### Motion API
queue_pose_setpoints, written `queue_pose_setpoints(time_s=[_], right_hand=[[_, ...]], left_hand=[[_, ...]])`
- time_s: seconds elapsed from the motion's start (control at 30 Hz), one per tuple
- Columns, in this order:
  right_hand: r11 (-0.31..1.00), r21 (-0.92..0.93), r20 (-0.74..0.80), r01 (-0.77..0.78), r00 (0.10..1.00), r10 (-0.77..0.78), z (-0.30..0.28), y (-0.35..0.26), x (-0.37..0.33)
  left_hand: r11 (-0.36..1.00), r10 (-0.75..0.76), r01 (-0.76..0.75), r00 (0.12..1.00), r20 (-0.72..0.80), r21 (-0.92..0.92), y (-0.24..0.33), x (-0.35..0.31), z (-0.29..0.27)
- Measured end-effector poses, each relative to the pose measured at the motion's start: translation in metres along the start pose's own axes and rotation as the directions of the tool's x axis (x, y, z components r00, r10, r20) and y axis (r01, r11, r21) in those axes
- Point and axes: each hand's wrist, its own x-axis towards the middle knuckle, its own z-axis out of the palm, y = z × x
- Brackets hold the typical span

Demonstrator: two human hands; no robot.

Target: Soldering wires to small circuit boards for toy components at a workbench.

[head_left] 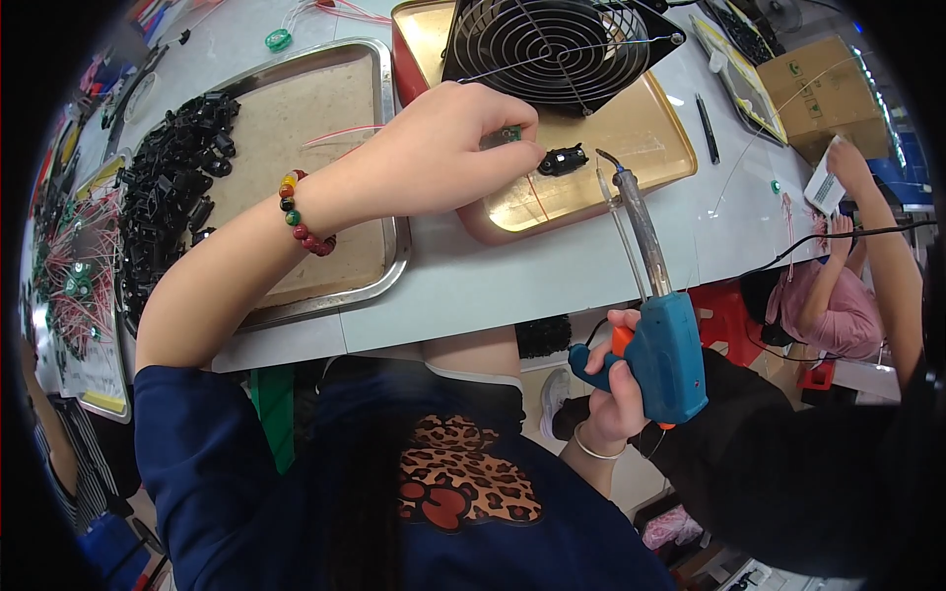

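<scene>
My left hand [443,148], a beaded bracelet at its wrist, reaches over a gold-coloured tin tray [655,128]. Thumb and fingers pinch a small green circuit board [510,132], mostly hidden by them; a thin red wire hangs below. Just right of the fingertips, a small black plastic part [565,161] lies on the tin. Lower down, my right hand [618,404] grips a teal soldering gun [670,350] with an orange trigger. Its hot tip and the thin feed tube point up toward the black part, apart from it.
A black fan [557,49] with a wire guard stands on the tin's far side. At left, a metal tray [392,128] holds many black parts [177,177]; wired green boards [74,281] lie beyond. A pen [708,128], a cardboard box [823,94] and another person's arm [892,256] are right.
</scene>
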Motion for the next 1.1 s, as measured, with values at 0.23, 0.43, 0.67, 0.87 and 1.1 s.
queue_pose_setpoints(time_s=[0.23, 0.43, 0.67, 0.87, 1.1], right_hand=[[1.0, 0.002, 0.005, 0.002, 1.0, -0.002, -0.001, -0.001, -0.001], [1.0, 0.006, 0.003, -0.005, 1.0, 0.005, -0.002, 0.0, -0.002], [1.0, 0.006, 0.003, 0.019, 1.0, -0.019, -0.003, -0.005, -0.002], [0.989, 0.055, 0.025, -0.134, 0.991, 0.133, -0.011, 0.002, -0.011], [0.983, 0.138, -0.002, -0.119, 0.993, 0.12, -0.027, 0.007, -0.017]], left_hand=[[1.0, 0.003, -0.003, 1.0, -0.002, -0.001, 0.001, -0.001, 0.001], [1.0, -0.005, 0.004, 1.0, 0.008, 0.022, 0.0, 0.0, -0.001], [1.0, -0.005, 0.005, 1.0, 0.018, 0.022, 0.003, 0.003, -0.002], [0.999, -0.034, 0.034, 0.999, 0.004, -0.005, 0.004, 0.002, -0.005], [0.978, 0.005, 0.007, 0.998, -0.057, 0.21, 0.027, 0.001, -0.005]])
